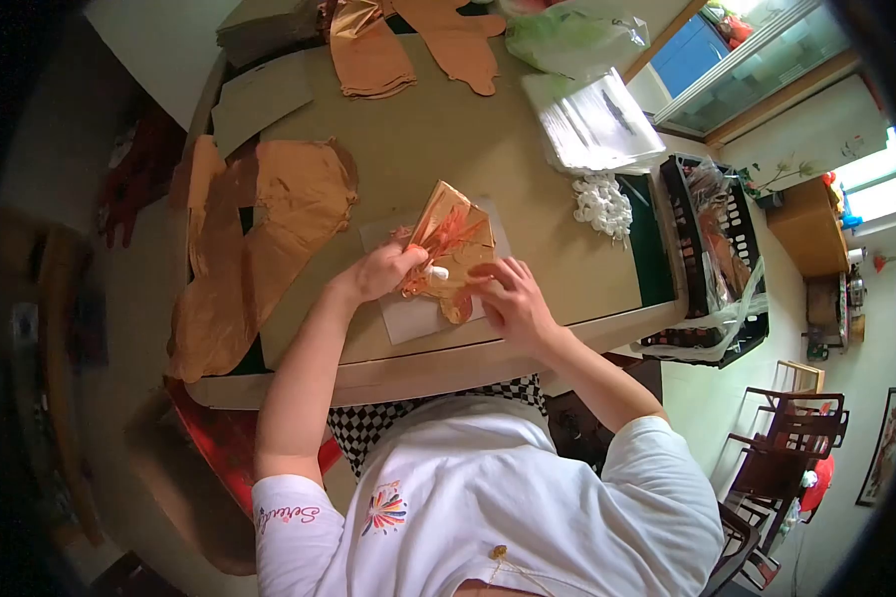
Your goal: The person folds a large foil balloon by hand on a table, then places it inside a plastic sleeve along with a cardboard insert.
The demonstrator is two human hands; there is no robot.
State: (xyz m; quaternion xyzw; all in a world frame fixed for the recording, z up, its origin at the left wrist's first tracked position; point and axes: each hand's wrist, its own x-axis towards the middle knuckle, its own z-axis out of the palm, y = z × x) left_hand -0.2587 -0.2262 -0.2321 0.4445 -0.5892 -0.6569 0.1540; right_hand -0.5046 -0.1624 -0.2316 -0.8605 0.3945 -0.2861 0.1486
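Observation:
My left hand is closed around the lower left part of a shiny copper-coloured foil piece, which has crumpled orange folds at its middle. A small white piece shows beside the fingers of that hand. On the right, my right hand has its fingers bent at the foil's lower right edge, by a rounded flap; whether they pinch it is too small to tell. Beneath both hands lies a pale flat sheet on the tan tabletop.
Large copper foil pieces lie at the left, with more foil shapes at the far edge. A stack of clear plastic bags and a white pile of small pieces are at the right. Beyond the table's right edge stands a black crate.

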